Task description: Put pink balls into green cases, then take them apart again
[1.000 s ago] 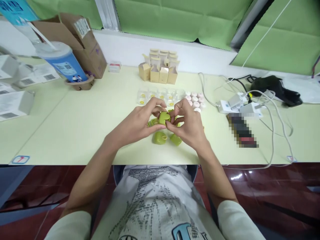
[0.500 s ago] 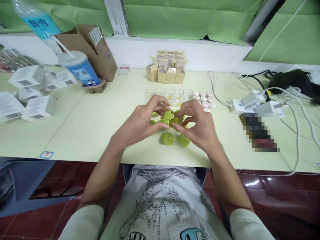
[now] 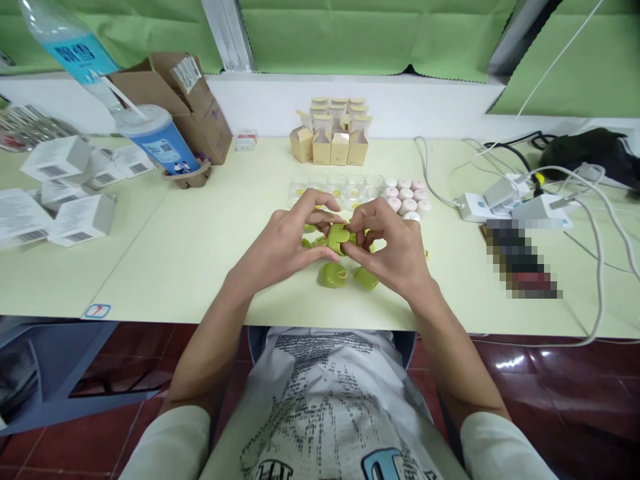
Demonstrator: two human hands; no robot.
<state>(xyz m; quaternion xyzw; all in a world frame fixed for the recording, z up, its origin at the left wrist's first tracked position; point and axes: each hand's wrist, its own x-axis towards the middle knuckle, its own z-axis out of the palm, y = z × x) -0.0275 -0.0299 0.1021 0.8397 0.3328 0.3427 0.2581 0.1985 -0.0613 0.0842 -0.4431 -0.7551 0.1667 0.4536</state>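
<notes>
Both hands meet over the table around a small yellow-green rounded piece (image 3: 338,236) with a tongue-shaped flap on its face. My left hand (image 3: 293,240) grips its left side between thumb and fingers. On the other side, my right hand (image 3: 387,243) pinches its right edge, thumb low and fingers above. Just below the hands lie a glossy green rounded piece (image 3: 333,275) with a slit at its right and a second green piece (image 3: 367,278), partly under my right hand. More green pieces lie behind the fingers, mostly hidden.
Clear plastic trays (image 3: 320,185) sit beyond the hands, beside rows of pale pink round pieces (image 3: 405,195). Small open cardboard boxes (image 3: 333,143) stand by the wall. Left are white boxes (image 3: 83,217), a blue cup (image 3: 163,143) and a bottle; right, a power strip (image 3: 480,208) with cables.
The held green piece has turned slightly between my fingers, its flap now tilted a little differently. Both hands keep their grip in nearly the same place. The view has shifted slightly.
</notes>
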